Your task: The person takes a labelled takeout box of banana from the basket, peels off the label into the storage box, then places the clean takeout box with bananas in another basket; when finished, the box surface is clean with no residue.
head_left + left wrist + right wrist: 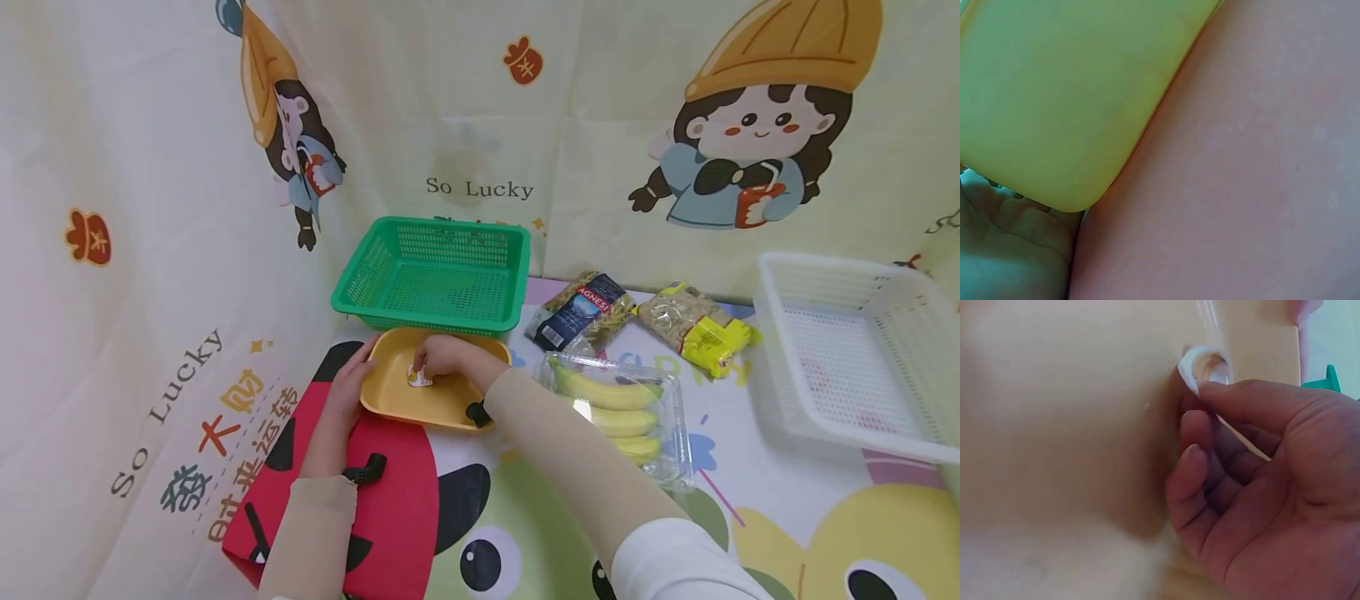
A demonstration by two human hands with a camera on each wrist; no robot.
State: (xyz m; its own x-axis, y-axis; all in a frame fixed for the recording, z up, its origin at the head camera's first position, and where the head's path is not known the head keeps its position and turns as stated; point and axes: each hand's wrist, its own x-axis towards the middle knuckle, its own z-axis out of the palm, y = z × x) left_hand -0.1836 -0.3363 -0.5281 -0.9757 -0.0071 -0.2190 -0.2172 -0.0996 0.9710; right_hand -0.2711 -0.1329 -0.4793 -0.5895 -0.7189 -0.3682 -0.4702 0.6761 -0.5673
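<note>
A yellow-orange plastic basin (393, 398) stands on the table in the head view. My left hand (347, 390) holds it at the left side, fingers at the rim; in the left wrist view the palm (1019, 244) lies against the basin's outer wall (1066, 112). My right hand (442, 357) reaches inside the basin. Between thumb and index finger it pinches a small white scrap with orange print (418, 377). In the right wrist view this white scrap (1192, 367) looks thin and curled, and the other fingers are bent towards the palm.
Behind the basin stands a green basket (450, 287). To the right are a clear box of bananas (615, 408), a dark-labelled pasta bag (585, 312), a yellow-labelled bag (697, 325) and a white basket (840, 408). A printed cloth curtain (585, 150) rises behind.
</note>
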